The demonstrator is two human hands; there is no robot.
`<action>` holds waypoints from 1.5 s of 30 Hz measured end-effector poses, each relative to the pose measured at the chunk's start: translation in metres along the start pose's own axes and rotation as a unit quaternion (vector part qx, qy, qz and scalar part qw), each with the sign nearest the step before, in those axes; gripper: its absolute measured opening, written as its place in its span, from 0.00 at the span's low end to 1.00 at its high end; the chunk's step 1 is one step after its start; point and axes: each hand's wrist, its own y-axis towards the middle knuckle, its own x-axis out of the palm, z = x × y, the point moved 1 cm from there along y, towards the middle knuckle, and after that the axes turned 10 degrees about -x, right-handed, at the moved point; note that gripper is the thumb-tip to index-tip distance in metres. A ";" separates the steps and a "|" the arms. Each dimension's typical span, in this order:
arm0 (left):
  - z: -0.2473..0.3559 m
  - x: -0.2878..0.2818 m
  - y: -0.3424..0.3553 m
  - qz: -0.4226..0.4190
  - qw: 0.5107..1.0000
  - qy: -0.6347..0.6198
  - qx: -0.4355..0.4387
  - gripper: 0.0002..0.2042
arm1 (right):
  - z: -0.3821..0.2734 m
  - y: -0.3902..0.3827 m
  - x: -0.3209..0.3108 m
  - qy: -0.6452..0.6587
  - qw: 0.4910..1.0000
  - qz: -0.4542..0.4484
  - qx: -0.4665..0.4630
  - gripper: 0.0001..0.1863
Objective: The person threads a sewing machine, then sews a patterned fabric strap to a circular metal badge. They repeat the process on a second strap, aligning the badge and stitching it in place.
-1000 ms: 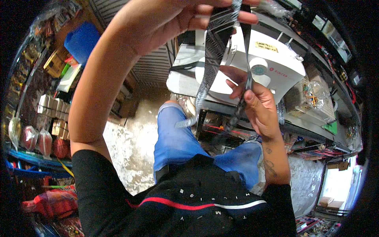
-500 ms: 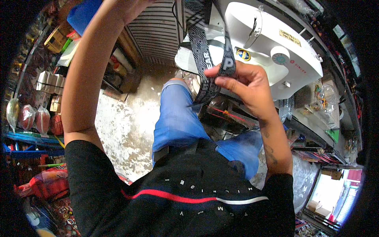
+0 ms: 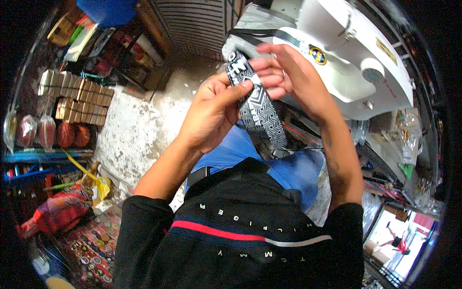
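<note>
A black-and-white patterned strap (image 3: 262, 115), a lanyard-like band with bold lettering, hangs folded over my lap. My left hand (image 3: 209, 108) pinches it near its upper end, with the thumb pressed flat on the face of the band. Just to the right of it, my right hand (image 3: 301, 77) has its fingers stretched out and apart behind the strap's edge. Whether those fingertips touch the band cannot be made out. Beyond the right hand, a white sewing machine (image 3: 390, 98) stands on the bench, and a dark band (image 3: 255, 32) lies across its left end.
Stacks of small boxes (image 3: 82, 96) and bagged balls (image 3: 46, 132) line the left shelves. A red bundle (image 3: 62, 212) lies at lower left. Ribbed metal sheeting (image 3: 192, 24) rises at the back. At far right a doorway (image 3: 399, 241) shows a person outside.
My left arm has come down from the upper left, and its hand now grips the strap. My right hand has let go and spread its fingers. The view has shifted left.
</note>
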 end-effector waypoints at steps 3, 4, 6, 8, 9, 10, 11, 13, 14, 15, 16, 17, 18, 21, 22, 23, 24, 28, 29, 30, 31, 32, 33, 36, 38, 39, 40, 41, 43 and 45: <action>0.012 -0.007 0.000 0.072 0.997 -0.003 0.020 0.22 | 0.028 -0.025 0.016 0.081 0.996 0.027 -0.003 0.18; 0.012 -0.009 0.002 0.083 0.996 -0.002 0.026 0.23 | 0.035 -0.034 0.019 0.052 0.998 0.035 0.015 0.15; 0.010 -0.014 0.007 0.081 0.996 0.004 0.043 0.22 | 0.048 -0.046 0.023 0.098 0.992 0.042 0.071 0.06; 0.006 -0.020 0.012 0.089 0.995 -0.019 0.043 0.21 | 0.054 -0.057 0.024 0.145 0.985 0.076 0.053 0.05; 0.005 -0.022 0.015 0.072 0.996 -0.026 0.050 0.20 | 0.057 -0.060 0.022 0.135 0.986 0.077 0.062 0.05; 0.005 -0.025 0.018 0.093 0.994 -0.038 0.048 0.20 | 0.060 -0.062 0.021 0.135 0.986 0.071 0.064 0.05; 0.006 -0.028 0.021 0.096 0.993 -0.045 0.054 0.19 | 0.062 -0.064 0.019 0.134 0.987 0.064 0.064 0.05; 0.008 -0.034 0.024 0.106 0.991 -0.049 0.068 0.18 | 0.064 -0.073 0.017 0.171 0.978 0.073 0.090 0.05; 0.009 -0.037 0.026 0.114 0.989 -0.042 0.082 0.18 | 0.065 -0.078 0.016 0.193 0.973 0.074 0.100 0.05; 0.010 -0.040 0.027 0.118 0.989 -0.039 0.084 0.18 | 0.066 -0.081 0.014 0.198 0.972 0.067 0.104 0.05; 0.011 -0.043 0.028 0.123 0.988 -0.035 0.084 0.17 | 0.067 -0.084 0.013 0.192 0.974 0.068 0.104 0.05; 0.010 -0.045 0.029 0.129 0.987 -0.041 0.089 0.17 | 0.067 -0.087 0.012 0.185 0.975 0.070 0.104 0.05; 0.008 -0.047 0.030 0.136 0.985 -0.047 0.093 0.17 | 0.067 -0.089 0.011 0.178 0.976 0.072 0.104 0.05; -0.008 -0.046 0.029 0.185 0.977 -0.079 0.076 0.17 | 0.065 -0.093 0.004 0.182 0.973 0.107 0.094 0.07; -0.015 -0.044 0.027 0.200 0.974 -0.086 0.065 0.18 | 0.064 -0.093 0.002 0.166 0.976 0.111 0.083 0.07; -0.024 -0.042 0.025 0.217 0.971 -0.100 0.017 0.17 | 0.063 -0.093 -0.002 0.164 0.977 0.113 0.082 0.10; -0.033 -0.039 0.021 0.224 0.964 -0.128 -0.062 0.15 | 0.062 -0.092 -0.003 0.160 0.977 0.115 0.076 0.10; -0.047 -0.031 0.020 0.157 0.970 -0.135 -0.130 0.21 | 0.058 -0.092 -0.008 0.120 0.984 0.116 0.067 0.15; -0.046 -0.030 0.022 0.149 0.980 -0.087 -0.101 0.21 | 0.056 -0.092 -0.010 0.115 0.984 0.113 0.071 0.16; -0.044 -0.028 0.024 0.132 0.988 -0.039 -0.065 0.22 | 0.055 -0.092 -0.011 0.110 0.986 0.107 0.070 0.17; -0.041 -0.026 0.024 0.118 0.992 0.002 -0.036 0.25 | 0.054 -0.093 -0.012 0.111 0.986 0.102 0.077 0.18; -0.040 -0.023 0.025 0.129 0.991 0.015 -0.032 0.25 | 0.053 -0.094 -0.014 0.112 0.984 0.101 0.090 0.16; -0.039 -0.020 0.025 0.130 0.991 0.027 -0.017 0.26 | 0.053 -0.095 -0.016 0.114 0.984 0.099 0.098 0.15; -0.037 -0.013 0.027 0.120 0.992 0.040 0.009 0.30 | 0.058 -0.097 -0.020 0.104 0.984 0.113 0.095 0.12; -0.036 -0.009 0.028 0.122 0.991 0.044 0.002 0.30 | 0.062 -0.097 -0.024 0.092 0.986 0.109 0.086 0.11; -0.036 -0.008 0.029 0.120 0.992 0.046 0.008 0.29 | 0.063 -0.096 -0.026 0.086 0.988 0.096 0.083 0.11; -0.035 -0.007 0.029 0.125 0.991 0.049 0.012 0.28 | 0.064 -0.096 -0.028 0.069 0.989 0.092 0.092 0.10; -0.035 -0.005 0.030 0.124 0.991 0.051 0.021 0.26 | 0.064 -0.097 -0.029 0.103 0.986 0.095 0.092 0.10; -0.034 -0.004 0.031 0.128 0.991 0.043 0.014 0.26 | 0.063 -0.097 -0.029 0.126 0.978 0.117 0.120 0.09; -0.034 -0.003 0.031 0.125 0.991 0.042 0.010 0.28 | 0.058 -0.098 -0.029 0.169 0.971 0.115 0.126 0.07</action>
